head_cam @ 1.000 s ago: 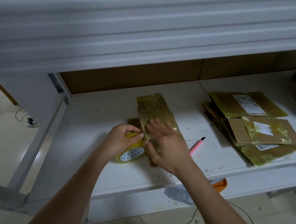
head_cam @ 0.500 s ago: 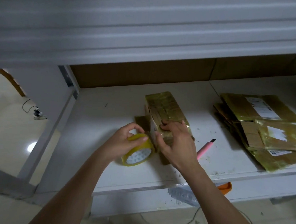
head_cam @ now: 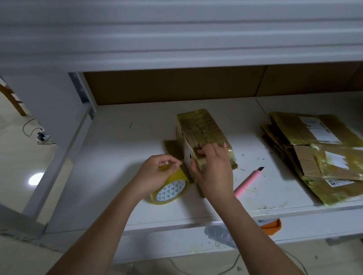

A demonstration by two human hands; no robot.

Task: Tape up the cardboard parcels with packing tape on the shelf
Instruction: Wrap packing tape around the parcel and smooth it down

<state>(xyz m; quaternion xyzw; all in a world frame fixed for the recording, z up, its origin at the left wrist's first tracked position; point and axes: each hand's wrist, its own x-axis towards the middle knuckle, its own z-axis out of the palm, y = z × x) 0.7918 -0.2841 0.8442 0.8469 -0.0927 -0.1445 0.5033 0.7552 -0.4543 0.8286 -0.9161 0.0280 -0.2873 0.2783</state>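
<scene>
Head view: white shelf (head_cam: 120,146) w/ a brown backboard (head_cam: 175,89) behind and an upper shelf edge (head_cam: 183,40) overhanging, blurred. Mid-shelf sits the cardboard parcel (head_cam: 200,128), wrapped in yellowish tape on top, its near end lifted off the surface, w/ a flat cardboard piece (head_cam: 171,146) lying under it at the left. Right hand (head_cam: 214,172) grips the parcel's near end, fingers curled over the top edge, thumb on the left side face. Left hand (head_cam: 156,174) holds the tape roll (head_cam: 170,188), fingers curled over its rim, thumb and forefinger pinched close at the top; roll rests on the shelf just left of the parcel, white patterned core facing the camera. Can't tell if a tape strip runs from roll to parcel. Right of the hands, a pink utility knife (head_cam: 248,182) lies on the shelf, blade end pointing away, partly hidden by the right wrist. Far right: stack of taped parcels (head_cam: 325,156), flat, overlapping, several w/ white labels. Bits of tape debris scattered on the shelf nr the front edge. Below the shelf front: an orange object (head_cam: 272,226) and a clear plastic thing (head_cam: 219,234), both partly covered by the right forearm. A cable (head_cam: 199,271) runs over the floor; at left, another cable w/ plug (head_cam: 41,136) on the floor.
</scene>
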